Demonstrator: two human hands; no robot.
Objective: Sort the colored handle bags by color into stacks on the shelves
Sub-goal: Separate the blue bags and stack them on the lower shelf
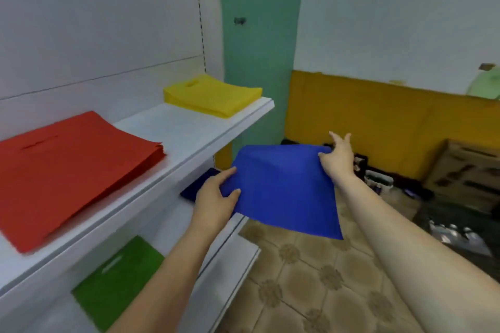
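hands | left hand (216, 199), right hand (336, 155) outstretched, gripping blue bag (284, 189)

Looks like a small shop or its stockroom. White slotted retail shelving (189, 127) holds flat stacks of handle bags sorted by color: red stack (73, 170), yellow stack (213, 94), green stack (119, 276). Off to the right there's a cardboard box (468, 170) and blurry merchandise on a patterned tile floor (311, 278), below a two-tone wall (378, 116).

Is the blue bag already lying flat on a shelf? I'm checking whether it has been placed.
No: both the left hand and right hand hold the blue bag in the air.
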